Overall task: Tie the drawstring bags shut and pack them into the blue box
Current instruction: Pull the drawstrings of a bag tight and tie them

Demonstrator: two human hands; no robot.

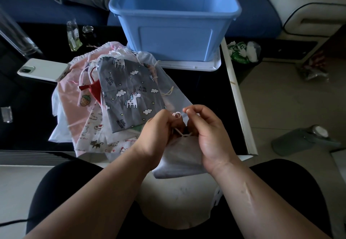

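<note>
Knot-tying is judged in hand. Before the blue plastic box (174, 38) and the heap of printed cloth bags (121, 92), a pale grey drawstring bag (179, 158) is held by left hand (159, 132) and right hand (207, 133), its white cord (182, 135) pinched; a firm pull is needed next.

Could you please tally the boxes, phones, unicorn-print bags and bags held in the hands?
Blue box: 1
White phone: 1
Grey unicorn-print bag: 1
Pale grey bag, held by left hand and right hand: 1
Total: 4
The heap's other bags overlap too much to count.
</note>
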